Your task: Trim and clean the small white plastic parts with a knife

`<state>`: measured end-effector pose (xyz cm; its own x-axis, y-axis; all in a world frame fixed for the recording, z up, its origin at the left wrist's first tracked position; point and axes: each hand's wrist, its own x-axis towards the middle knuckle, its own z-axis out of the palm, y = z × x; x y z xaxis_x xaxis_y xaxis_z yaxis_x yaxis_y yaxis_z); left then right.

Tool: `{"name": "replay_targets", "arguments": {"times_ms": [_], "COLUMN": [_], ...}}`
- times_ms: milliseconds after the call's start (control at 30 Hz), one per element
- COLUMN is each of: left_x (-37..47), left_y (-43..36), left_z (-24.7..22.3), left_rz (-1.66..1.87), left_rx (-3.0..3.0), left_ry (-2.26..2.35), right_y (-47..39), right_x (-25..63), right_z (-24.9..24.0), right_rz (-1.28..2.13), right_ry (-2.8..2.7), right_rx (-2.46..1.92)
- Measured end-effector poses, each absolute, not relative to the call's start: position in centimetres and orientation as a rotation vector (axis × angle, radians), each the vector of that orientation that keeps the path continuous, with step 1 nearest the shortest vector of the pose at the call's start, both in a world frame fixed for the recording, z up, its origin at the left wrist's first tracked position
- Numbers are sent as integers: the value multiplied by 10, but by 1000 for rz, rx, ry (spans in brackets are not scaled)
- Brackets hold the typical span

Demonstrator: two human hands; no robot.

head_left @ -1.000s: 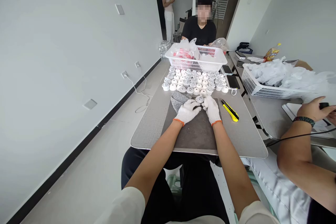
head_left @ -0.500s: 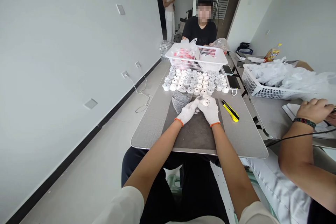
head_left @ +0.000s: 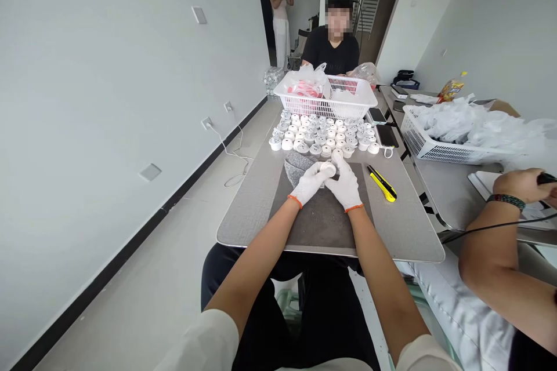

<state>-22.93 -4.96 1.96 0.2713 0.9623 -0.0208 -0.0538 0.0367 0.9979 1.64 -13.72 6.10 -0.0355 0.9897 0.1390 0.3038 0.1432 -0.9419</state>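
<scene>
left hand (head_left: 307, 184), in a white knit glove with orange cuff, pinches a white round part (head_left: 328, 169) between thumb and fingers, just beside the right hand. right hand (head_left: 347, 186), gloved alike, has its fingers pointed toward the rows of white round plastic pieces (head_left: 319, 140) ahead; whether it grips one cannot be told. grey cloth (head_left: 297, 167) lies just beyond the left hand; yellow-and-black utility knife (head_left: 382, 184) rests to the right hand's right.

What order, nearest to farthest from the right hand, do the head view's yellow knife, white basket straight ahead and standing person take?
1. Yellow knife, right of the right hand.
2. White basket, straight ahead.
3. Standing person, in the background.
</scene>
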Motion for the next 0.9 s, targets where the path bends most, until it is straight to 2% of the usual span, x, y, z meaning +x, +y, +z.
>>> {"name": "replay_targets", "arguments": {"times_ms": [167,300,367,467,567,633,800,900], "left_x": [-233,-230,-230,-232,-236,-237,-235,-233], "left_y": [-51,-54,-55,-56,-55,-52,-43,-39], "left_z": [23,27,29,29,26,22,9,4], "left_rz": [1019,1027,1033,1039,1039,1036,1014,1022], "left_rx": [1246,1261,1272,1313,1325,1301,1226,1227], "left_ry": [924,922,897,872,860,831,792,786], "right_y": [-163,-160,-155,-151,-152,-153,-153,-155], "right_x": [153,235,252,256,246,238,230,244], "right_z": [129,142,135,128,133,138,146,139], "right_rz": [924,761,754,919,1092,1083,678,322], "right_ry": [-1597,-1520,-1454,-1422,-1406,-1402,-1614,-1835], "right_rx": [-1244,-1135,-1131,-1173,-1207,-1181,-1087,-1227]}}
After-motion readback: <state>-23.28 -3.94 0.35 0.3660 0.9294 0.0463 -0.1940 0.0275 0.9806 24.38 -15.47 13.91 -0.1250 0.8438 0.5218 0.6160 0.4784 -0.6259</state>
